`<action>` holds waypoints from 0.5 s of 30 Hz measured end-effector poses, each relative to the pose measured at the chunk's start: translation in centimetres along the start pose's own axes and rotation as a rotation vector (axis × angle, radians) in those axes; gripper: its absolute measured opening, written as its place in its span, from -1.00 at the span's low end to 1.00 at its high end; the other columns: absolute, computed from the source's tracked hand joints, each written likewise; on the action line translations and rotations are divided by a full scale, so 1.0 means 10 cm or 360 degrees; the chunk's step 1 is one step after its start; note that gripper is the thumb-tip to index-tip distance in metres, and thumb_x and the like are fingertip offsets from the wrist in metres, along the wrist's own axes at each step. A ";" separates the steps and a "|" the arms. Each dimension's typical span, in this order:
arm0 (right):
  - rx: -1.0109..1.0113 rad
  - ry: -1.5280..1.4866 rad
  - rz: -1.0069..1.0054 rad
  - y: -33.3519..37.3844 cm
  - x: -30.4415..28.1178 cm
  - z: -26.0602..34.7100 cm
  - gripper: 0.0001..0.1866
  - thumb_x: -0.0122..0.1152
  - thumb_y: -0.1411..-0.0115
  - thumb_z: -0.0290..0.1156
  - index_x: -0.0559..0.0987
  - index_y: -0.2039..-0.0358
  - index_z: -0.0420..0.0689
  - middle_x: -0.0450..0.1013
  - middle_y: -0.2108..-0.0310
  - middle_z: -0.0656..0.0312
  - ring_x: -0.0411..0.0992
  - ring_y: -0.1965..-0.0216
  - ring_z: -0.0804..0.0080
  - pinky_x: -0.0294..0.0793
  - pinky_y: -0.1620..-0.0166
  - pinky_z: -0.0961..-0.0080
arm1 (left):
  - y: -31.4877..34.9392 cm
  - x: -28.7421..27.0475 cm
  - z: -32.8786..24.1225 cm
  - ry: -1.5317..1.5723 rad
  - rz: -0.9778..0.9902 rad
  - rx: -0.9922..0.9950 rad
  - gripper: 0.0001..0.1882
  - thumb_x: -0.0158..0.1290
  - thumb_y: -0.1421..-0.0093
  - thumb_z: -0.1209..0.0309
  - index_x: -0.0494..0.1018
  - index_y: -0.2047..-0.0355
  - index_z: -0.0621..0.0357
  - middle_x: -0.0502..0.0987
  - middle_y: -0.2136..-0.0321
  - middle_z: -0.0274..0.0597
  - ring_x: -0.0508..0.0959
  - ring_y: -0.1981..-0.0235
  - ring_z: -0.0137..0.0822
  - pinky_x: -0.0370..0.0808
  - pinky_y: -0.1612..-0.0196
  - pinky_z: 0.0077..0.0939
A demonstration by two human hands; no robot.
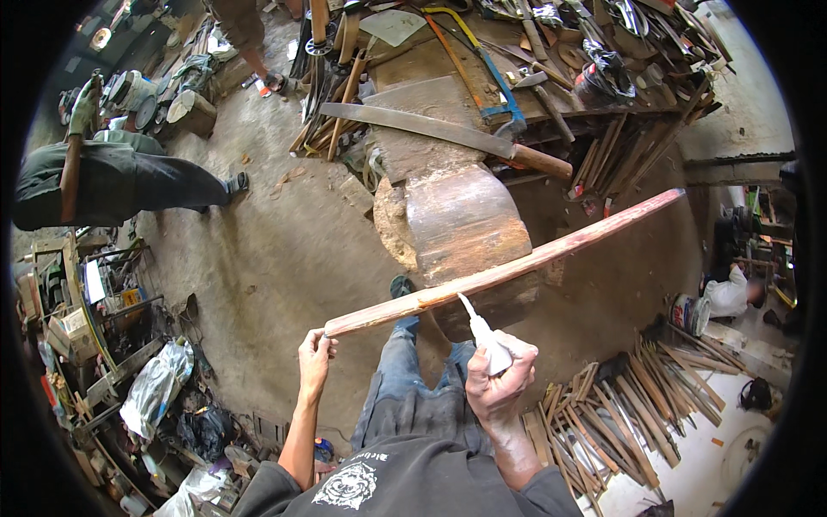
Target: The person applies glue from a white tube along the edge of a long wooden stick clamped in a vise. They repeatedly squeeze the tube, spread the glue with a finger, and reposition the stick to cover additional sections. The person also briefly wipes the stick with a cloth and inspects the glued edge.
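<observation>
A long, narrow reddish-brown wooden strip [551,250] slants across in front of me, its far end up to the right. My left hand [316,351] pinches its near left end between thumb and fingers. In my right hand [502,379] is a small white glue bottle [488,343], gripped in a closed fist. Its thin nozzle points up at the strip's near edge, at or very close to the wood. Under the strip stands a worn wooden block [465,215] with a curved, smooth top.
A machete [431,129] with a wooden handle lies beyond the block, near a blue and orange hacksaw [500,86]. Several wood sticks [616,414] are piled at the right. A person [121,181] stands at the left. Bags and boxes [73,336] crowd the lower left.
</observation>
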State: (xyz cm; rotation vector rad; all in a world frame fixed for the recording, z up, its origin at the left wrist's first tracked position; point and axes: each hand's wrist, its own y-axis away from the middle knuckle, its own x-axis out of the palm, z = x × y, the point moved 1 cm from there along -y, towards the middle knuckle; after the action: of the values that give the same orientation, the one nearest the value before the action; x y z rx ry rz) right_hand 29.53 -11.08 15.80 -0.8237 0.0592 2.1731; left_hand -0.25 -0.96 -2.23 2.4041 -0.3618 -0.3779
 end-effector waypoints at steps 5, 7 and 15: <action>0.0056 0.0263 -0.0106 -0.12 -0.13 -0.11 -0.64 0.25 -0.23 -0.31 0.35 0.16 -0.28 0.51 0.39 -0.02 0.57 0.45 0.19 0.58 0.36 0.36 | -0.01 0.02 0.03 -0.0033 0.0004 -0.0020 -0.83 -0.04 -0.39 0.41 0.50 0.14 0.19 0.57 0.41 -0.36 0.46 0.47 -0.58 0.44 0.36 -0.63; 0.0009 0.0279 -0.0153 -0.17 -0.17 -0.16 -0.65 0.23 -0.23 -0.34 0.35 0.13 -0.29 0.51 0.41 0.00 0.58 0.46 0.18 0.58 0.36 0.38 | -0.01 0.03 0.05 -0.0031 0.0012 -0.0031 -0.82 -0.05 -0.38 0.42 0.50 0.12 0.19 0.57 0.41 -0.36 0.46 0.47 -0.57 0.44 0.37 -0.62; 0.0048 0.0119 -0.0153 -0.24 -0.25 -0.23 -0.61 0.26 -0.25 -0.27 0.38 0.10 -0.29 0.51 0.44 0.03 0.58 0.48 0.21 0.57 0.38 0.37 | -0.03 0.05 0.10 -0.0055 0.0048 -0.0057 -0.78 -0.02 -0.39 0.38 0.50 0.06 0.20 0.57 0.40 -0.32 0.47 0.48 -0.56 0.44 0.38 -0.60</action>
State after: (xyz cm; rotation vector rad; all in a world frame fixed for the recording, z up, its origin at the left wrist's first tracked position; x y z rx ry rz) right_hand 33.62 -11.83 15.96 -0.8727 0.0882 2.0464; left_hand -0.12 -1.46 -3.23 2.3568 -0.4032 -0.4097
